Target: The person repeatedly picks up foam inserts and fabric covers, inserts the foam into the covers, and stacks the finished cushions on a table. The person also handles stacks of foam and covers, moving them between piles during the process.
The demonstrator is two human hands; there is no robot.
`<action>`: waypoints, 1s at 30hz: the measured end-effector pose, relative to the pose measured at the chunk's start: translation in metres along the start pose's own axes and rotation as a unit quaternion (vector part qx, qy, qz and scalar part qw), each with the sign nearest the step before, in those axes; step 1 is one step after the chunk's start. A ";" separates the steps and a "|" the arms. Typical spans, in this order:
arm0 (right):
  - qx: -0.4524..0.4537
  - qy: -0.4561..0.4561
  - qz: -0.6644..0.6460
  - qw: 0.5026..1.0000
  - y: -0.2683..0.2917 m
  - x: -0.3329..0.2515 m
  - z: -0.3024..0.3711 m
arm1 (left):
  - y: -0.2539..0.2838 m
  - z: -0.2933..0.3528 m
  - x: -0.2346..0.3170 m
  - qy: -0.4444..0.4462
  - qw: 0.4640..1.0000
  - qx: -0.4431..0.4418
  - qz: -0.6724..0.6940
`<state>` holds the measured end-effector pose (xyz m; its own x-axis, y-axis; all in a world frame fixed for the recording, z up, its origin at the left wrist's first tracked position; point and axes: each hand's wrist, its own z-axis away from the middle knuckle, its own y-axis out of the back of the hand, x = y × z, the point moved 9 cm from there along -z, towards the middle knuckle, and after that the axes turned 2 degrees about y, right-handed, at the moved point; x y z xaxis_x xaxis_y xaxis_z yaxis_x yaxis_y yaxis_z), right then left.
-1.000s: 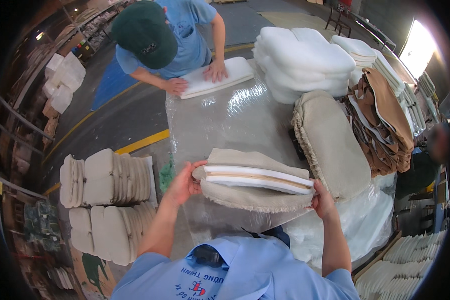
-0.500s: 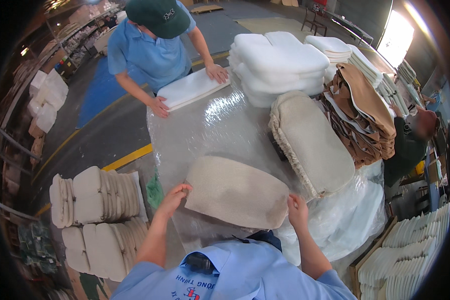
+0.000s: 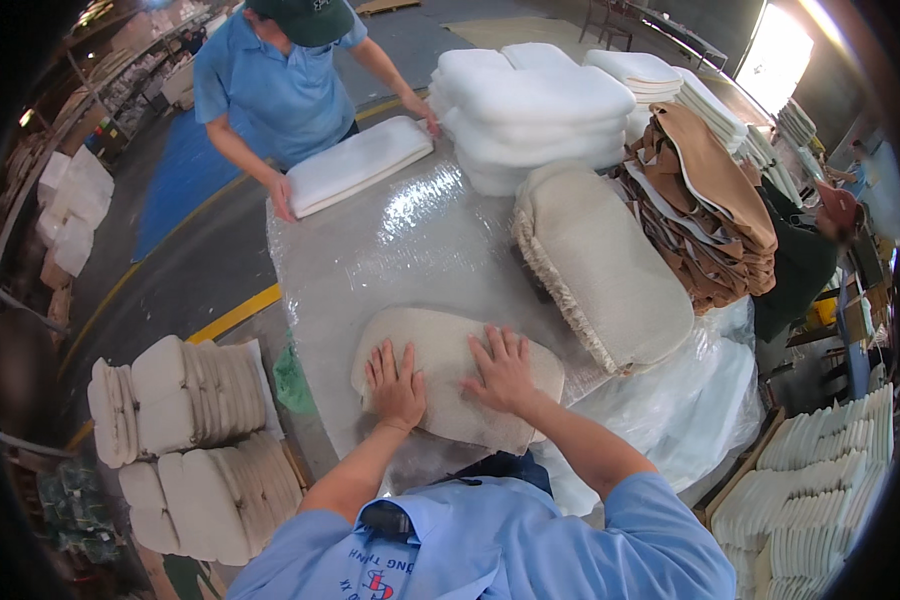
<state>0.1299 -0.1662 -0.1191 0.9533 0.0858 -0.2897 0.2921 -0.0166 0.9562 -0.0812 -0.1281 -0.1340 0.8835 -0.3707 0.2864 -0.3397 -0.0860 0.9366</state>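
A beige fabric cushion panel (image 3: 444,345) with rounded corners lies on the plastic-covered table (image 3: 380,260) in front of me. My left hand (image 3: 396,386) rests flat on its left part, fingers spread. On its right part lies my right hand (image 3: 504,370), also flat with the fingers apart. Whether the panel is one layer or more I cannot tell. Just right of it is a thick stack of similar beige panels (image 3: 615,270) with a frayed edge along its left side. Across the table a co-worker's hands hold the ends of a white padded piece (image 3: 360,165).
White foam pads (image 3: 535,115) are piled at the far side, with brown fabric pieces (image 3: 705,210) to their right. Clear plastic sheeting (image 3: 670,410) hangs at the right. Stacked beige cushions (image 3: 195,390) stand lower left, white pads (image 3: 820,480) lower right. Another person (image 3: 800,255) is at right.
Both my hands have left the panel's side edges and now lie flat on top of it. The co-worker's hands have shifted to the ends of the white piece. The whole view has moved slightly.
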 end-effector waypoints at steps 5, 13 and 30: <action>-0.198 -0.106 -0.211 0.951 -0.002 0.077 -0.031 | 0.002 0.011 0.020 -0.033 0.999 0.005 0.034; -0.103 0.031 -0.196 0.975 0.109 -0.035 0.028 | 0.049 0.026 -0.005 0.137 0.913 0.066 0.377; -0.172 -0.039 -0.723 0.668 -0.008 -0.074 -0.003 | -0.036 0.003 0.032 0.256 0.596 0.037 0.760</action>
<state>0.0568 -0.1695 -0.1054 -0.3002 -0.2886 -0.9092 0.8901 0.2580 -0.3758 -0.0415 -0.1398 -0.1591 -0.4872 0.2567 0.8347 -0.8698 -0.0578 -0.4900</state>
